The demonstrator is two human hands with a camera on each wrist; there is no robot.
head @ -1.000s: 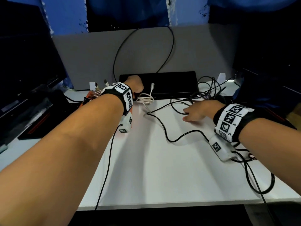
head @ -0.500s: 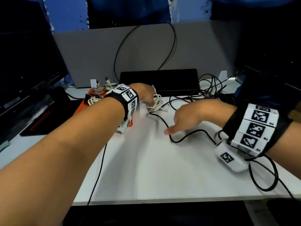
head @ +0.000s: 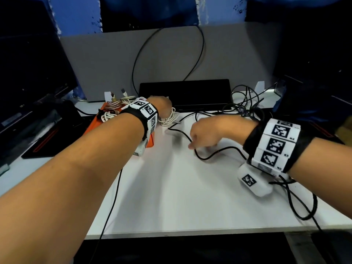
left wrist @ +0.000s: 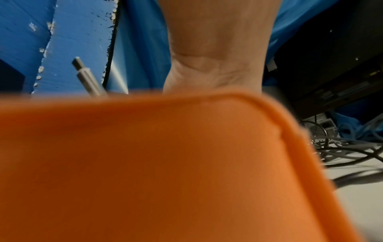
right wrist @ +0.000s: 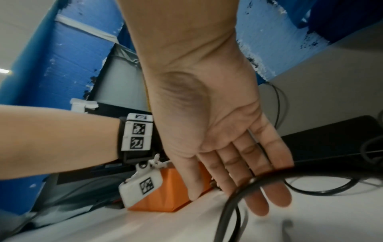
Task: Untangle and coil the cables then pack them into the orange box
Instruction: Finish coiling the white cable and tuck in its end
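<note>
Black cable (head: pixel 209 157) runs left-right across table (head: pixel 181 197) under my right hand (head: pixel 207 136), fingers straight, touching it; left hand (head: pixel 162 105) holds white coil (head: pixel 168 119) beside box (head: pixel 150 141)

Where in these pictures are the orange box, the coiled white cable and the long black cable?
orange box (right wrist: pixel 172 185): right wrist view, its side wall.
white cable (head: pixel 168 119): head view, the coiled loops by the left hand.
black cable (head: pixel 215 154): head view, the curve lying on the table.
</note>
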